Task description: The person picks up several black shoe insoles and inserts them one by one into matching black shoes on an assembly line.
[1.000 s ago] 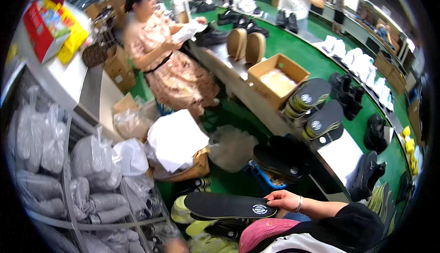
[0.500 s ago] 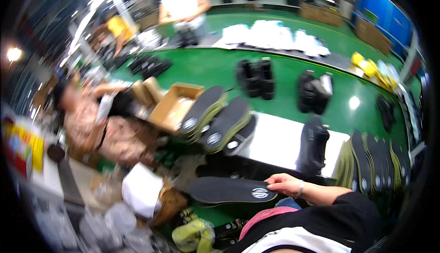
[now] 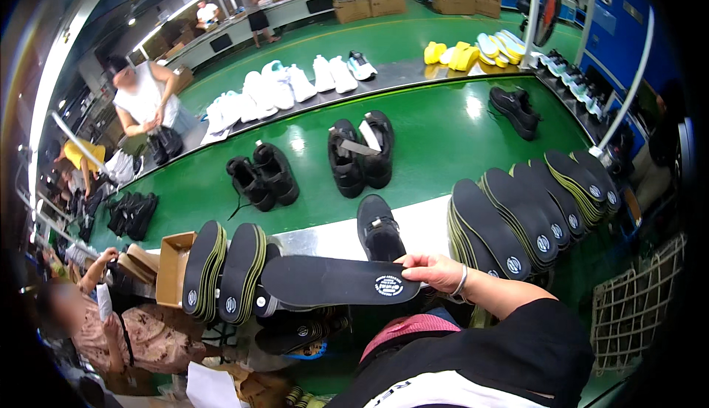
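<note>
Landmark: shoe, on counter, toe pointing away from you. Your right hand: nearside and right of shoe, thumb and fingers pinching insole by printed end. Insole: extends leftward from hand, nearside of shoe, long axis roughly crosswise to shoe's; contact with shoe unclear. Your left hand: out of view, state cannot be told. Insole stacks: both sides of shoe. Against earlier frame: insole closer to shoe, grip unchanged, view swung right.

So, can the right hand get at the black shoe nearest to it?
Probably yes: the black shoe lies close beyond the right hand, largely uncovered, though that hand holds an insole.
</note>
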Tool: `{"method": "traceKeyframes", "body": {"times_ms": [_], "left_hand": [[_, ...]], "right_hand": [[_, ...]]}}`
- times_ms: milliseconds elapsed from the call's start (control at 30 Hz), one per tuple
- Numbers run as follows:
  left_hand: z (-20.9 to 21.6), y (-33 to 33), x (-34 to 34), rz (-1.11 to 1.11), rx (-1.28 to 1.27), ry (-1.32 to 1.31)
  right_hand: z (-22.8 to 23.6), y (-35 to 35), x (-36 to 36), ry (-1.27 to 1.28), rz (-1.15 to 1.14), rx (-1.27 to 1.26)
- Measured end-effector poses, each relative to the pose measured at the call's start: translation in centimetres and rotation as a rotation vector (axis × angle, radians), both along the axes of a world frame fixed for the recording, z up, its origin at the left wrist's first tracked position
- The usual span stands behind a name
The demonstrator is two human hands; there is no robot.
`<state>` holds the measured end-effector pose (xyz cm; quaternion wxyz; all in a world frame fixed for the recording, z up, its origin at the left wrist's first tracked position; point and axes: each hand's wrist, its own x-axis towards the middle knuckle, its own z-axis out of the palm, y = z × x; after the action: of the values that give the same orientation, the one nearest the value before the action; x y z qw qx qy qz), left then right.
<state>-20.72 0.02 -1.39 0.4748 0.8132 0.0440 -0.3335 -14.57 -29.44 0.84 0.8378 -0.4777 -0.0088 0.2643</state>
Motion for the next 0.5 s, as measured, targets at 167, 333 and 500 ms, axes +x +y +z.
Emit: {"method": "traceKeyframes", "body": {"times_ms": [167, 333, 500], "left_hand": [[0.4, -1.7, 1.4, -0.150, -0.010, 0.014], [-0.1, -0.6, 1.5, -0.245, 0.014, 0.074], [-0.4, 2.8, 0.2, -0.373, -0.006, 0.106]], "right_hand": [[1.4, -3.7, -3.9, -0.049, -0.297, -0.016], [2.3, -5.4, -8.8, -0.025, -0.661, -0.051], [2.3, -5.2, -12.8, -0.066, -0.938, -0.282]]}}
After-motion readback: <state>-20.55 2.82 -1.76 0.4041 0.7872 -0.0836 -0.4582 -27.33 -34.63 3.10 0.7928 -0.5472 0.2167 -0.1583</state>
